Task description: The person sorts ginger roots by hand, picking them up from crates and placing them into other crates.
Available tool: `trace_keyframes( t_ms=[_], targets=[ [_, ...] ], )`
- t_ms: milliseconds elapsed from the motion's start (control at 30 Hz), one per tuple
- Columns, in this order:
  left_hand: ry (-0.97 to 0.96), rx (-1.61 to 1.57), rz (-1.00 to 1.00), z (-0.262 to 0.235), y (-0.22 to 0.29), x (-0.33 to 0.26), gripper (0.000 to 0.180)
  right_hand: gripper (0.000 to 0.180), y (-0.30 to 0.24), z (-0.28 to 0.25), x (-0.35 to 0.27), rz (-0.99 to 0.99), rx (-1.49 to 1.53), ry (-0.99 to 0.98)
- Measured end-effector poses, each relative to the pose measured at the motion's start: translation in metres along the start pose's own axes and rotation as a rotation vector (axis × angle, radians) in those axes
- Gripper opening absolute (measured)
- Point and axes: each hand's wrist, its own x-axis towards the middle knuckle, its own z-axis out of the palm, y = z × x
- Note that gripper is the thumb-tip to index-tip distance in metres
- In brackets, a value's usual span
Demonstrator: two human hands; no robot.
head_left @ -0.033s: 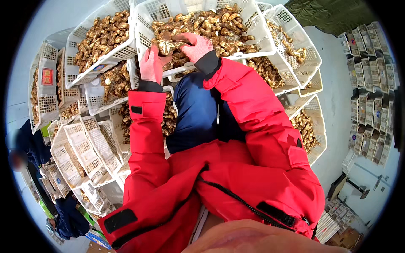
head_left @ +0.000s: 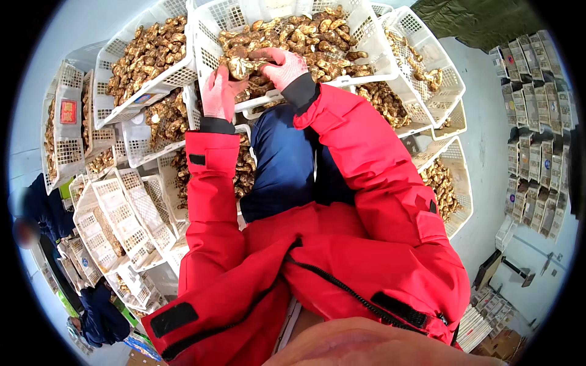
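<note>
Both my hands wear pink gloves and meet over the near left part of a white perforated crate (head_left: 210, 61) heaped with brown and cream mushrooms (head_left: 326, 46). Between them is one larger mushroom (head_left: 239, 68), pale and rounded at its near side. My left hand (head_left: 218, 94) has its thumb and fingers closed at the mushroom's left side. From the right, my right hand (head_left: 284, 68) grips the same mushroom, fingers curled around its far end. The gloves hide part of it.
More crates of mushrooms stand close by: a tilted one (head_left: 183, 72) at left, one (head_left: 448, 85) at right and another (head_left: 467, 201) lower right. Stacked crates (head_left: 131, 213) fill the left side. People in dark clothing (head_left: 104, 314) are at far left. Wrapped bundles (head_left: 534, 110) line the right.
The mushroom between my hands has turned slightly, showing a smoother, more yellowish side. My hands and arms stay in nearly the same place.
</note>
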Motion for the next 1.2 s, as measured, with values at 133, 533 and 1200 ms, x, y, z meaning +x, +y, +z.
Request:
trace_keyframes(
  t_ms=[133, 533, 1200],
  targets=[
    [-0.019, 0.037, -0.037, 0.000, 0.007, -0.004, 0.033, 0.042, 0.011, -0.003, 0.010, 0.158, 0.686, 0.057],
    [-0.002, 0.135, 0.019, -0.001, 0.004, -0.008, 0.032, 0.043, 0.004, 0.010, -0.002, 0.048, -0.346, -0.171],
    [0.116, 1.115, 0.080, 0.016, 0.007, -0.009, 0.032, 0.023, 0.088, -0.143, 0.164, -0.125, -2.085, -0.760]
  ],
)
